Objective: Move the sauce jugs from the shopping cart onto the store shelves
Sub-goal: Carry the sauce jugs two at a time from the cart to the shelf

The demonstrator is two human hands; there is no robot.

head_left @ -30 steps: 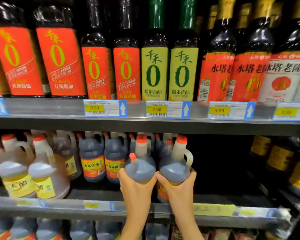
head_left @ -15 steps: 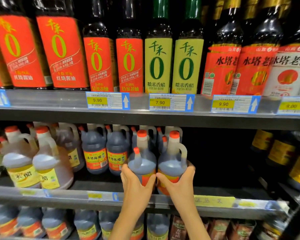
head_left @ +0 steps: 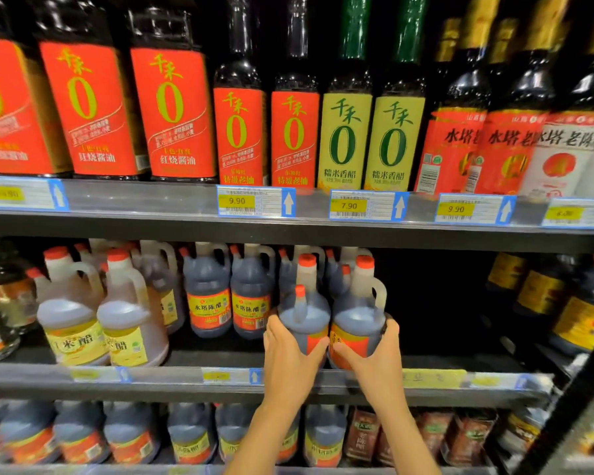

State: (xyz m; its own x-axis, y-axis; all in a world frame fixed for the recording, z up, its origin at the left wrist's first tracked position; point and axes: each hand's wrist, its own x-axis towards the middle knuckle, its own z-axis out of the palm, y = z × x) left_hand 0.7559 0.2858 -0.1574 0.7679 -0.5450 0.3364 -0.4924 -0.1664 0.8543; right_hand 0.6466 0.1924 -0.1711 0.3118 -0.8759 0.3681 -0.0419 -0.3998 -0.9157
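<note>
While the left jug (head_left: 304, 315) and right jug (head_left: 357, 318) sit upright side by side at the middle shelf's (head_left: 186, 376) front edge, just right of the stocked jugs (head_left: 208, 303), I've got my left hand (head_left: 288, 354) wrapped round the first and my right hand (head_left: 379, 358) round the second, fingers curled.

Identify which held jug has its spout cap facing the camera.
The left jug, in the left hand: its red spout cap faces us; the right jug, in the right hand, shows its handle.
</note>
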